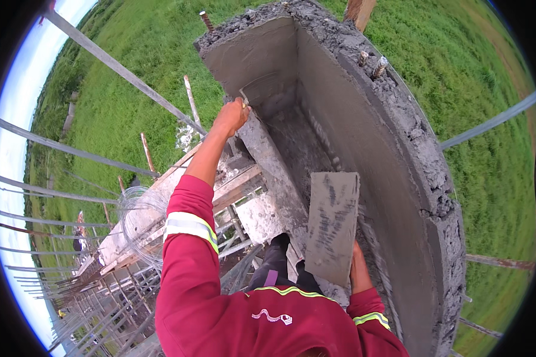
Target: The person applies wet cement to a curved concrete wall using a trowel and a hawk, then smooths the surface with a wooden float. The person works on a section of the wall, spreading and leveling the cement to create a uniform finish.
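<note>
Inside the concrete trough (363,143), at eleven o'clock, the left hand (231,116) clenches a trowel (262,95) smoothing the wall; the right hand (358,271) grasps the mortar board (332,226). Reloading mortar seems next.

I am wearing a dark red long-sleeved work shirt (220,309) with yellow-edged reflective bands (190,227) circling both sleeves, plus dark trousers (274,265) and black boots (280,241).
</note>
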Motion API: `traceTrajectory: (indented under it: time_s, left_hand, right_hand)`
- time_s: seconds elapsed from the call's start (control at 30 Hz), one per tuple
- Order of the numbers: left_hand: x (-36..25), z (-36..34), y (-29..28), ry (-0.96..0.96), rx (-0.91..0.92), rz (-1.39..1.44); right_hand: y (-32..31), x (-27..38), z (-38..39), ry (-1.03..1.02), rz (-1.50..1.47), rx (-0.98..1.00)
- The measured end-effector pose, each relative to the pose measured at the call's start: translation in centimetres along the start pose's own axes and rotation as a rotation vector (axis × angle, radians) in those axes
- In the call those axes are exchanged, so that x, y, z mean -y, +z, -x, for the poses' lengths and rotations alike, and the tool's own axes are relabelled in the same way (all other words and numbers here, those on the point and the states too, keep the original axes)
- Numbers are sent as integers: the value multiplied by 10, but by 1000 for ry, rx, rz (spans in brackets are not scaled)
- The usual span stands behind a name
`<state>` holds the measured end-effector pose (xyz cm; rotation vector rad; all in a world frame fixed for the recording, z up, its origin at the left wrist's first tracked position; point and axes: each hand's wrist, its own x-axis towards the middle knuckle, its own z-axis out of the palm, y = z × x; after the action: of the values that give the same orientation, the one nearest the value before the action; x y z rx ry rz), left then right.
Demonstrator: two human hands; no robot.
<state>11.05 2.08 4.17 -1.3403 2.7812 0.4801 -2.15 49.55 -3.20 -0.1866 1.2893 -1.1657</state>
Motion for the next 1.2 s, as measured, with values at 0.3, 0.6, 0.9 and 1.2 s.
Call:
traceTrajectory:
  time_s: [0.3,0.6,0.9,1.2]
  left_hand:
    - [-30,42,-174,43,-72,38]
    - [-71,205,-114,21,484,1280]
    - [-6,343,-11,-481,681,1314]
    - [-79,394,44,-478,47,1060]
  right_hand:
    - [1,9,-1,-101,36,-17]
    - [42,34,-30,-346,119,-41]
    - [45,45,-56,-550,217,-164]
    - [47,65,-90,-733,352,-213]
